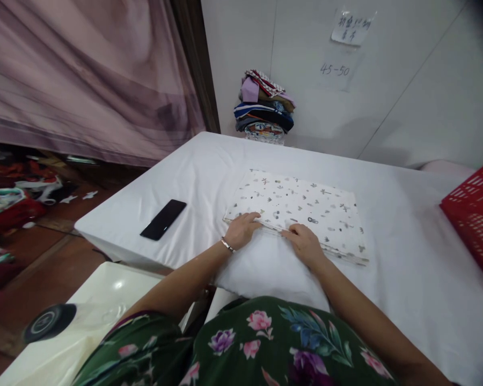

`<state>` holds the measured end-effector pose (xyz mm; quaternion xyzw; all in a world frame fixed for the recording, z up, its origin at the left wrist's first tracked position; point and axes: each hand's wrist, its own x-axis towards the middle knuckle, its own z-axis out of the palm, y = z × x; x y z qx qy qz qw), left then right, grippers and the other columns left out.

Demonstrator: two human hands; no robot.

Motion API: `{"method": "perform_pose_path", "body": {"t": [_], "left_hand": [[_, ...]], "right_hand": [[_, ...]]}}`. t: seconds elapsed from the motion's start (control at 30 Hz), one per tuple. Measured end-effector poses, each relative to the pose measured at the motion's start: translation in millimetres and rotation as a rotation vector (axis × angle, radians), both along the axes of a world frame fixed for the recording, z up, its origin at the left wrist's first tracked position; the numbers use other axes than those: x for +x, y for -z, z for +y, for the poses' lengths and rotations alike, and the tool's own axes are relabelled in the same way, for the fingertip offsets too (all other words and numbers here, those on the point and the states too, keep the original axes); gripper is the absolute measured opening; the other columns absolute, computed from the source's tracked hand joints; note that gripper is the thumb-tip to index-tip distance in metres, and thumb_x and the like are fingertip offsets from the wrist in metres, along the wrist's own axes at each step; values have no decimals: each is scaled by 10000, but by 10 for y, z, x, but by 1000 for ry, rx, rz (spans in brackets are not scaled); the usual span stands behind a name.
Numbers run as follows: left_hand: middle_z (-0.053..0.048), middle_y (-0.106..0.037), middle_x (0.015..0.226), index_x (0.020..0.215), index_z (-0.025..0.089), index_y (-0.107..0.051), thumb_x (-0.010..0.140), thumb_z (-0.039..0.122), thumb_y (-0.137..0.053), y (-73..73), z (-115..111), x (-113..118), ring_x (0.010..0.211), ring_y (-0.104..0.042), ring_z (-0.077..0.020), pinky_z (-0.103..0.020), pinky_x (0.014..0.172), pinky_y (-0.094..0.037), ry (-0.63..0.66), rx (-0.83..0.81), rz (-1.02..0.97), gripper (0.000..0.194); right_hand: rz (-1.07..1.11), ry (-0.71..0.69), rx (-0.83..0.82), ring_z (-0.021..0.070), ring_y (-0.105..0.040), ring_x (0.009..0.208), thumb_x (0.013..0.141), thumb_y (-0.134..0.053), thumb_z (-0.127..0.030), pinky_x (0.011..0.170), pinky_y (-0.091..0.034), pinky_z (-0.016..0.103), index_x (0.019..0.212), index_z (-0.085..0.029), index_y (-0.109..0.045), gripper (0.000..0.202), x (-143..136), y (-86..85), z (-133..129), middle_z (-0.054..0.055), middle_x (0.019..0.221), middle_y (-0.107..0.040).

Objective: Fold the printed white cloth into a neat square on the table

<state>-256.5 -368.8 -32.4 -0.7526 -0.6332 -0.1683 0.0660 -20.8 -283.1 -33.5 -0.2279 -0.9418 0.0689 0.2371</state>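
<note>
A folded white cloth with small grey and brown prints [298,201] lies flat on the white-covered table [209,166]. At its near edge, left of the middle, my left hand [243,229] grips the layered edge, thumb and fingers pressed together; a bracelet is on that wrist. A short way to the right, my right hand [305,242] pinches the same near edge. The cloth's layers show along the front between and beyond my hands. The undersides of my fingers are partly hidden.
A black phone [163,219] lies on the table's left part. Folded clothes [264,110] are stacked at the back by the wall. A red plastic basket [477,214] stands at the right edge. A cream surface with a round dark object [50,323] is at the lower left.
</note>
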Motion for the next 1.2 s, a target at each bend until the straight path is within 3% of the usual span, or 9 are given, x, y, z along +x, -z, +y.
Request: {"method": "perform_pose_path", "body": {"t": [0.13, 0.4, 0.73, 1.0, 1.2], "left_hand": [[-44, -592, 1122, 990, 254, -662, 818, 87, -440, -31, -11, 12, 930, -546, -183, -341, 785, -446, 27, -6, -24, 327], [-54, -593, 1068, 918, 247, -669, 875, 277, -466, -71, 0, 41, 920, -529, -197, -354, 771, -425, 32, -19, -27, 210], [-34, -588, 1095, 844, 228, -662, 903, 288, -433, -27, 35, 45, 909, -537, -170, -342, 806, -413, -5, -5, -135, 245], [-60, -559, 1180, 869, 211, -620, 904, 224, -415, -50, -21, 70, 1048, -507, -182, -417, 985, -318, 19, 86, -120, 209], [-52, -574, 1149, 862, 210, -601, 903, 215, -400, -79, -28, 87, 1047, -506, -163, -402, 1008, -301, 18, 75, -184, 205]], "right_hand": [[-10, 14, -1, 187, -496, 821, 876, -376, -136, 703, -387, 298, 919, -246, -678, 324, -7, 22, 1, 60, 921, -580], [-11, 11, 14, 204, -494, 840, 890, -420, -225, 737, -388, 335, 987, -203, -649, 250, -32, 22, -16, 90, 936, -575], [-34, 51, 30, 201, -495, 822, 913, -417, -257, 717, -386, 325, 933, -215, -664, 252, -59, 9, -20, 77, 907, -592], [19, 63, 47, 201, -509, 853, 913, -391, -194, 730, -391, 320, 897, -198, -653, 262, -46, 54, -23, 82, 916, -596], [-28, 72, 25, 204, -501, 858, 912, -432, -306, 750, -379, 325, 946, -182, -643, 247, -62, 19, -43, 85, 929, -590]]}}
